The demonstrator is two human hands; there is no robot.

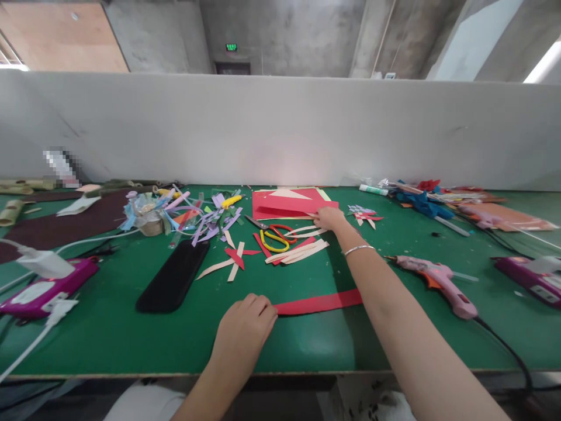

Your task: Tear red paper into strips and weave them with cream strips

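Near the front of the table, my left hand (248,323) is closed on the left end of a long red paper strip (318,303). Farther back, my right hand (331,218) pinches the right end of a folded-looking red paper piece (291,204), raised a little over a stack of red and cream sheets (313,193). Just left of that hand, scissors (275,240) with yellow and red handles lie among cream paper strips (302,251). Crossed red and cream strips (235,260) form a star-like shape. A smaller strip bundle (364,215) sits right of my right hand.
A black phone (173,278) lies left of my left hand. To the right is a pink glue gun (438,280) with its cord. Purple power strips (65,283) with cables sit at both sides. Colourful paper scraps (219,219) and a grey partition (280,128) stand behind.
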